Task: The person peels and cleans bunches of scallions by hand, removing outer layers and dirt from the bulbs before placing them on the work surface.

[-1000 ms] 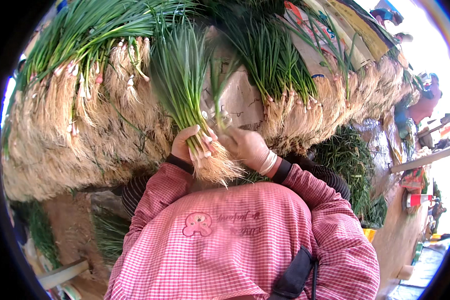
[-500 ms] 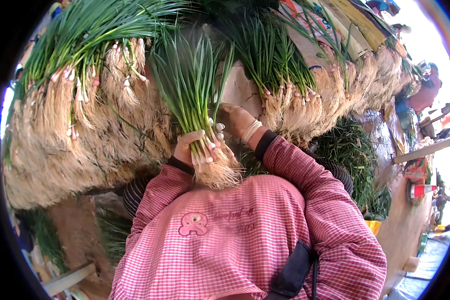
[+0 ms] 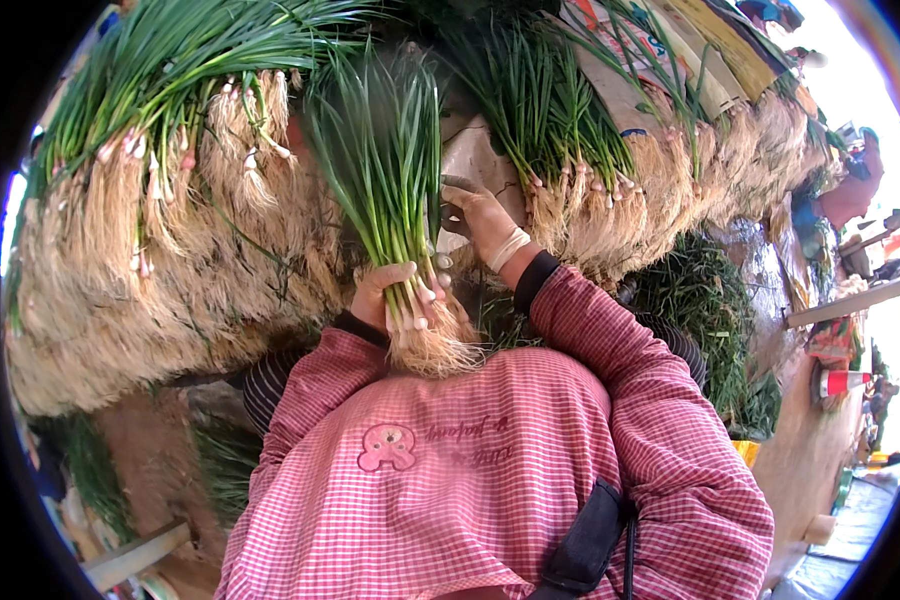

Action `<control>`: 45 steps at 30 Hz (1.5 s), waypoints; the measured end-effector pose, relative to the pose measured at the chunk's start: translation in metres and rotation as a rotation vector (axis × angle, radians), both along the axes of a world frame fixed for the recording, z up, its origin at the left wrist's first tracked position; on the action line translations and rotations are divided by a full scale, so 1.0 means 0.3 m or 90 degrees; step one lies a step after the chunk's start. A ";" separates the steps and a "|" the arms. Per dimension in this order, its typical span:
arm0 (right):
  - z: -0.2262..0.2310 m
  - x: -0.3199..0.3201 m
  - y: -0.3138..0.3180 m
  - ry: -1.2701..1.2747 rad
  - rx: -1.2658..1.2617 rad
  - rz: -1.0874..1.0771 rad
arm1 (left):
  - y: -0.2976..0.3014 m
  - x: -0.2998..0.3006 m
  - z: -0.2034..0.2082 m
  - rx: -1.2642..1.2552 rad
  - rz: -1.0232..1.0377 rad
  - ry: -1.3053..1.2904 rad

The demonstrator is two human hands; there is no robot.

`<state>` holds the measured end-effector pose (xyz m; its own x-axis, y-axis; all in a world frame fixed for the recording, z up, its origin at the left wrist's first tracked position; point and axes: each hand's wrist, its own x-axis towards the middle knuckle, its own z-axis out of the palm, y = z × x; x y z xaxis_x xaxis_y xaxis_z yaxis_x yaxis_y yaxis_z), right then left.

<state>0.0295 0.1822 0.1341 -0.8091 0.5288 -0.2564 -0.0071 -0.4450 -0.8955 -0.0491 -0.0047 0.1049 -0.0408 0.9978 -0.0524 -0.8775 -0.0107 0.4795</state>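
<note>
My left hand (image 3: pixel 374 292) is closed round a bunch of green garlic (image 3: pixel 400 235), just above the small white-and-pink bulbs. Its thumb lies across the front of the stems, and fingertips show on their far side. The bunch stands nearly upright, with long green leaves at the top and pale roots hanging over the apron. My right hand (image 3: pixel 482 222), with a pale band at the wrist, is raised just right of the stems. Its fingers are bent but apart, and nothing shows in them; whether the fingertips touch the leaves I cannot tell.
More green garlic (image 3: pixel 135 150) lies heaped at the left, roots toward me. Another row (image 3: pixel 560 150) lies right of centre on a thick bank of roots (image 3: pixel 170 330). Loose green leaves (image 3: pixel 700 320) cover the ground at the right. Farther right stands a red-and-white cone (image 3: pixel 842 382).
My right hand has come up and out from behind the bunch, its fingers now spread more. The bunch's leaves have drawn together and stand straighter. My left hand keeps its grip in place.
</note>
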 end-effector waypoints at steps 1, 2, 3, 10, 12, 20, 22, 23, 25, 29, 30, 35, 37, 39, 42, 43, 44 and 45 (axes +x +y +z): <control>-0.002 0.007 0.010 0.005 -0.023 0.015 | -0.004 0.001 -0.002 0.001 -0.004 -0.010; 0.001 0.014 0.015 0.008 -0.045 0.030 | -0.008 0.027 0.043 -0.006 0.041 -0.025; 0.002 0.019 0.016 0.006 -0.026 0.031 | -0.005 0.024 0.048 0.023 0.011 -0.033; 0.021 0.042 -0.001 -0.047 0.067 0.078 | -0.001 0.023 0.049 0.116 -0.041 -0.042; -0.011 0.047 0.004 0.007 0.040 0.077 | 0.006 0.017 0.019 0.150 -0.051 -0.097; -0.045 0.078 0.044 0.189 0.068 0.262 | 0.015 0.026 -0.003 0.279 -0.123 -0.292; -0.040 0.087 0.047 0.196 0.047 0.338 | 0.015 0.030 0.004 0.309 -0.134 -0.282; -0.037 0.092 0.036 0.203 -0.095 0.358 | 0.018 0.030 0.002 0.311 -0.137 -0.281; -0.054 0.101 0.067 0.227 -0.141 0.453 | 0.025 0.024 0.001 0.300 -0.114 -0.241; 0.067 0.115 -0.046 0.136 0.199 0.283 | 0.011 0.022 0.009 0.243 -0.067 -0.176; 0.067 0.115 -0.062 0.096 0.279 0.235 | 0.013 0.019 0.008 0.243 -0.071 -0.163; 0.091 0.176 -0.102 0.001 0.282 0.109 | 0.007 -0.046 -0.057 0.083 -0.037 0.013; 0.090 0.222 -0.099 0.027 0.251 0.096 | 0.020 -0.017 -0.014 0.034 -0.020 0.036; 0.116 0.268 -0.115 0.012 0.250 0.081 | 0.032 -0.004 -0.023 0.015 -0.057 0.015; 0.066 0.265 -0.118 0.034 0.168 0.022 | 0.050 0.031 -0.028 0.010 -0.075 -0.050; 0.057 0.267 -0.119 0.023 0.127 0.014 | 0.050 0.027 -0.027 0.006 -0.058 -0.025; 0.080 0.262 -0.135 0.001 0.157 0.027 | 0.045 0.019 -0.025 0.000 -0.038 0.000; 0.103 0.258 -0.152 -0.020 0.187 0.041 | 0.039 0.011 -0.031 0.020 -0.023 0.001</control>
